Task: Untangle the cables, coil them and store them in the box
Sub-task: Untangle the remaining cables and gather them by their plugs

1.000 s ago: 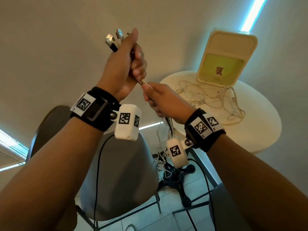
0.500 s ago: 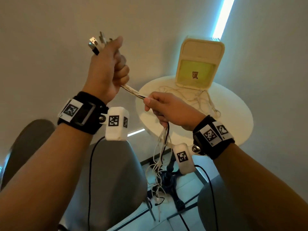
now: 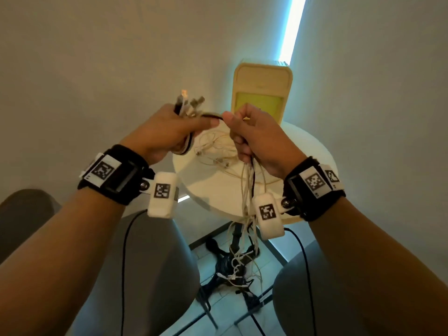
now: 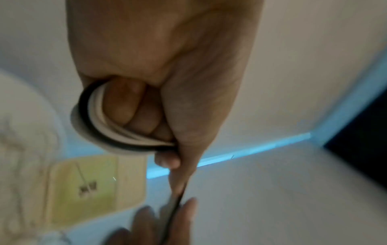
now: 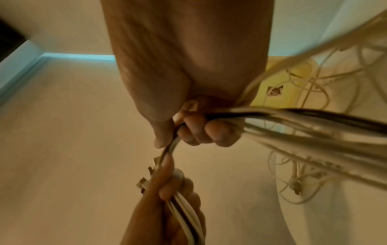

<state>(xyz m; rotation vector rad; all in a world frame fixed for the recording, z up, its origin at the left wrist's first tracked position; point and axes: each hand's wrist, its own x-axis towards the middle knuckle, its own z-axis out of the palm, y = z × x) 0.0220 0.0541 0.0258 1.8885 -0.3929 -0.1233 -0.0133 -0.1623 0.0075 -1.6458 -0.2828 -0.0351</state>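
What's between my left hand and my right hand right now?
A short taut stretch of the cable bundle spans from the left hand to the right hand, clearest in the head view.

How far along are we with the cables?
Early. Done: nothing coiled shows in the open box. In hand: the left hand grips a bundle at its plug ends with a first loop wrapped round its fingers; the right hand grips the same bundle, whose tails hang tangled toward the floor. Left: finish that coil, box it, then sort the loose cables on the table.
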